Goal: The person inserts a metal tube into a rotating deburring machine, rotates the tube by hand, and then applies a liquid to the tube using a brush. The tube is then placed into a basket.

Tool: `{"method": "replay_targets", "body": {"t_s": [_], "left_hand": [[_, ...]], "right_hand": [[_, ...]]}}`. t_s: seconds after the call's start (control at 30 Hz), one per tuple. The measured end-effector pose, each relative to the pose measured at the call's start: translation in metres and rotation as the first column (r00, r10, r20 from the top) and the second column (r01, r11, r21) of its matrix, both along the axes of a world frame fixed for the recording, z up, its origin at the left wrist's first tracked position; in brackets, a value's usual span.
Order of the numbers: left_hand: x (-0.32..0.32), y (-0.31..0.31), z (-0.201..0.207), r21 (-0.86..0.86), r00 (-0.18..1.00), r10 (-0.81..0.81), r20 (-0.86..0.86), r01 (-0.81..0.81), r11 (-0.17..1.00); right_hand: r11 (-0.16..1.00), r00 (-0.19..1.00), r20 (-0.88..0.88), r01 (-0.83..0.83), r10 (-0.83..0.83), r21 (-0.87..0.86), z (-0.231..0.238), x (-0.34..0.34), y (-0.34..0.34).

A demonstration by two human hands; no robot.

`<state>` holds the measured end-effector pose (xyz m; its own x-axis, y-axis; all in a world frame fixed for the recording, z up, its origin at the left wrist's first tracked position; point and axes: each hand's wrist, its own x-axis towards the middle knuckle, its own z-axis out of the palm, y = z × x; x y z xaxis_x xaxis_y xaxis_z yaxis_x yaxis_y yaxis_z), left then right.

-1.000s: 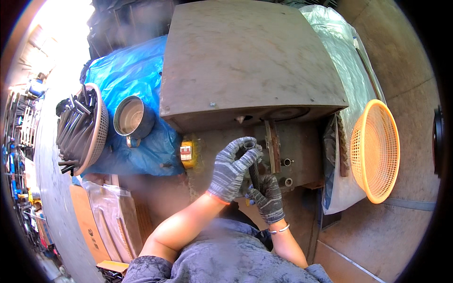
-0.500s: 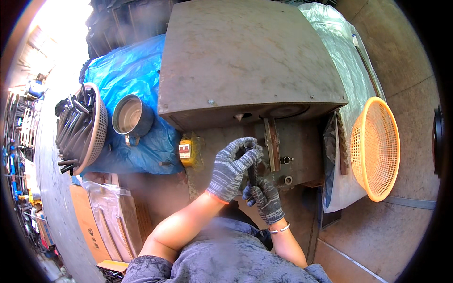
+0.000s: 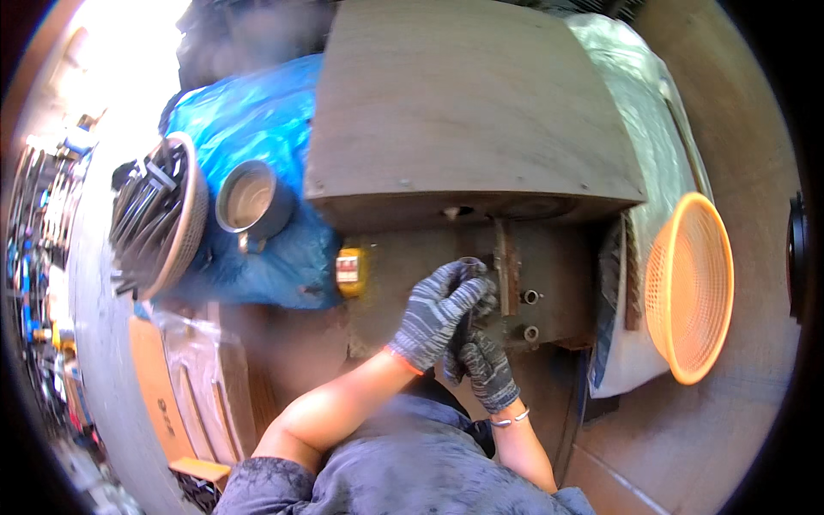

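Note:
Both hands wear grey striped knitted gloves and meet in front of the metal machine housing (image 3: 481,112). My left hand (image 3: 439,311) is wrapped round the upper part of a dark metal tube (image 3: 463,330), and most of the tube is hidden by the glove. Lower down, my right hand (image 3: 489,373) is closed on the tube's other end. Just beyond my left hand a narrow upright metal bar (image 3: 506,270) stands on the machine bed, with two small round metal fittings to its right. A pale cone tip (image 3: 451,212) shows under the housing's front edge.
On the left, a basket (image 3: 198,202) full of dark metal parts and a metal mug (image 3: 270,206) stand by a blue plastic sheet (image 3: 300,94). A yellow packet (image 3: 350,273) lies beside the bed. An orange basket (image 3: 654,283) stands right; cardboard (image 3: 153,378) leans lower left.
The view has shifted, so the surroundings sit slightly further right. My left hand now covers more of the tube, whose open top showed plainly before. Both hands still hold it.

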<state>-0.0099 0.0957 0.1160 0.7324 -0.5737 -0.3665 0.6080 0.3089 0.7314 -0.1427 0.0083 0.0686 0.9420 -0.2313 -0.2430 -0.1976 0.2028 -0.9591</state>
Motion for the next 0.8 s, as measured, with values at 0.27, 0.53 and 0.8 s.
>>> {"method": "replay_targets", "body": {"t_s": [0.27,0.53,0.8], "left_hand": [[0.020,0.099,0.000,0.161,0.980,-0.030,0.196,-0.002,0.987],[0.029,0.297,-0.008,0.540,0.943,0.233,0.240,-0.329,0.775],[-0.034,0.441,-0.048,0.614,0.825,0.530,0.195,-0.524,0.590]], "right_hand": [[0.901,0.937,-0.049,-0.345,0.345,-0.263,-0.012,0.036,0.021],[0.549,0.759,0.048,-0.423,0.649,-0.721,0.047,0.144,0.154],[-0.096,0.503,-0.330,-0.435,0.799,-0.895,0.022,0.264,0.337]]}}
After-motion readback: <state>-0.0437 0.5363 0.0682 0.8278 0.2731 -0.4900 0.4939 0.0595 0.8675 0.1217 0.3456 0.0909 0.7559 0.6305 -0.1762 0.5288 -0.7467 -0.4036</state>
